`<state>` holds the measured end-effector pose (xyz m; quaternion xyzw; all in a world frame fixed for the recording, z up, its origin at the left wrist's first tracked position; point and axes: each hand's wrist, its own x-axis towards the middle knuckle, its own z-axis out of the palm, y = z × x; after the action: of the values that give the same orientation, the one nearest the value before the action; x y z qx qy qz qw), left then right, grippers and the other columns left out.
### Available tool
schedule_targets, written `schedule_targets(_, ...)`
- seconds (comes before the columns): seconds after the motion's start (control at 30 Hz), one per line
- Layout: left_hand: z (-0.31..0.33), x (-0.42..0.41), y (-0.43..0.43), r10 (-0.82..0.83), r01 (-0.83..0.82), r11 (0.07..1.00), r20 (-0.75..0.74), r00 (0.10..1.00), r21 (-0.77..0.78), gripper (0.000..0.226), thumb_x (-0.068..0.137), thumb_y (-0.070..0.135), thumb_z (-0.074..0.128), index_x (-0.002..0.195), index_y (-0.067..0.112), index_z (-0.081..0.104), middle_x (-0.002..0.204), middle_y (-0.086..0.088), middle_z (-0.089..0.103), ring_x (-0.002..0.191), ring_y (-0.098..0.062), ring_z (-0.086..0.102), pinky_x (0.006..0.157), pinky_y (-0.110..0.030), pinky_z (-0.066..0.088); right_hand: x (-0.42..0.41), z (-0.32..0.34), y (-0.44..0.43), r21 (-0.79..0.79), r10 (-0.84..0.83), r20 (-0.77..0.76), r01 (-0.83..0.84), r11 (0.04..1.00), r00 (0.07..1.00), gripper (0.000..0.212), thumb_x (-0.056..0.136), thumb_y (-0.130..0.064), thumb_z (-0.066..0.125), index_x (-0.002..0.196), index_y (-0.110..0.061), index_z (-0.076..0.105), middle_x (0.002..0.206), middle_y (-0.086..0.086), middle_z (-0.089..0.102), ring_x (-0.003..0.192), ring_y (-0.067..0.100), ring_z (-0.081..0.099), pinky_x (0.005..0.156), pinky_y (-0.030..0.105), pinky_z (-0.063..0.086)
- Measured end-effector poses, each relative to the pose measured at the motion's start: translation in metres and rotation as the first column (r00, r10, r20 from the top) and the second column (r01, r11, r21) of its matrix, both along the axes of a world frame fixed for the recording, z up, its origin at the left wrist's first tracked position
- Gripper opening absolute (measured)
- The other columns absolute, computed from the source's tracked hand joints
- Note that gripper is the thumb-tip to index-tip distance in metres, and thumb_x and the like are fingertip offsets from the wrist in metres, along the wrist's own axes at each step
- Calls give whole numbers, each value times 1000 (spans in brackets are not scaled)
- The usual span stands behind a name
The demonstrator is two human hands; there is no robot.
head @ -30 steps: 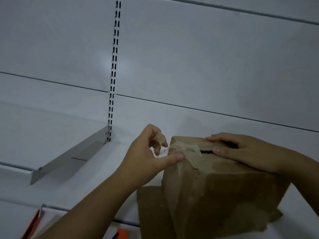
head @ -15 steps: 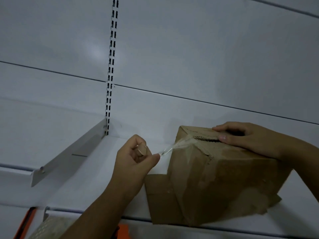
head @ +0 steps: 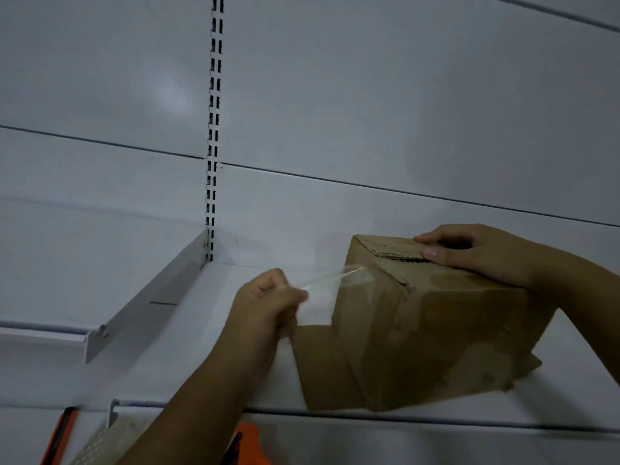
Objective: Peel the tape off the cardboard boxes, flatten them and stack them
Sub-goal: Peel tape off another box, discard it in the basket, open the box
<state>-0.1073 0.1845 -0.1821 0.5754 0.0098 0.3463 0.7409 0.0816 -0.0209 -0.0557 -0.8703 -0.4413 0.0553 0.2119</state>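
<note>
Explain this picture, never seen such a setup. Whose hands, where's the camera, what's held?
There is no machine here. A person works with bare hands, filmed by one wide-angle camera worn on the head, looking forward and down. A cardboard box sits on a white shelf, right of a slanted bracket. The right hand holds the box top steady. The left hand pinches a strip of clear tape, stretched taut from the box's upper corner.
</note>
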Motion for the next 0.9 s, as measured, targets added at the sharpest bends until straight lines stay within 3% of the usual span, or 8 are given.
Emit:
schedule_targets(0.07, -3, 1, 7, 85, -81, 995, 66, 994, -57, 32, 77, 5, 60, 52, 24, 52, 54, 3, 49, 52, -9, 49, 60, -26, 45, 2, -1, 2, 14, -29, 23, 29, 999, 999, 52, 65, -75, 44, 111, -53, 54, 119, -23, 52, 107, 1, 49, 92, 29, 33)
schedule_targets(0.17, -5, 7, 6, 59, -57, 998, 91, 994, -27, 12, 69, 21, 65, 76, 30, 69, 83, 8, 69, 85, -9, 66, 84, -33, 51, 2, -3, 4, 18, -52, 46, 51, 999, 998, 56, 65, -74, 42, 115, -49, 53, 117, -19, 52, 106, 5, 48, 90, 29, 32)
schedule_targets(0.3, -4, 16, 2, 57, -54, 997, 63, 996, -61, 19, 85, 32, 60, 97, 22, 71, 106, 4, 70, 107, -14, 63, 88, -34, 52, 2, -3, 6, 21, -62, 57, 60, 998, 996, 59, 67, -72, 42, 118, -46, 53, 118, -17, 53, 105, 5, 48, 90, 29, 31)
schedule_targets(0.5, 18, 31, -24, 201, -204, 976, -41, 979, -78, 66, 49, 60, 73, 102, 25, 56, 93, 6, 66, 87, -9, 68, 77, -26, 56, 3, -4, 6, 23, -45, 68, 43, 999, 997, 68, 64, -76, 39, 121, -42, 53, 124, -13, 54, 107, 8, 49, 89, 29, 33)
schedule_targets(0.57, 25, 39, -32, 288, -290, 957, -117, 950, 1, 58, 53, 58, 74, 98, 29, 52, 95, 3, 63, 86, -12, 65, 79, -27, 55, 3, -4, 5, 31, -37, 66, 35, 999, 997, 69, 64, -76, 39, 122, -41, 53, 126, -11, 55, 108, 9, 49, 89, 29, 34)
schedule_targets(0.7, 40, 45, -36, 412, -416, 909, -69, 908, -44, 12, 83, 16, 66, 85, 20, 55, 82, -1, 62, 74, -11, 62, 78, -30, 56, 5, -5, 3, 39, -13, 77, 10, 999, 997, 70, 62, -78, 38, 119, -42, 54, 126, -10, 55, 105, 8, 48, 87, 29, 34)
schedule_targets(0.8, 56, 29, -29, 520, -506, 848, 63, 852, -158, 19, 82, 1, 55, 71, 16, 54, 65, 5, 56, 58, -4, 56, 71, -28, 56, 11, -7, 3, 38, -6, 86, 3, 999, 996, 70, 64, -79, 39, 120, -40, 54, 129, -7, 54, 105, 10, 48, 88, 30, 34)
schedule_targets(0.9, 80, 6, -25, 586, -537, 803, 183, 789, -259, 22, 81, -1, 53, 69, 18, 55, 60, 4, 53, 51, -2, 53, 58, -23, 53, 15, -8, 5, 13, -1, 121, 0, 1000, 993, 67, 69, -78, 40, 121, -38, 54, 131, -5, 54, 109, 14, 49, 89, 32, 35)
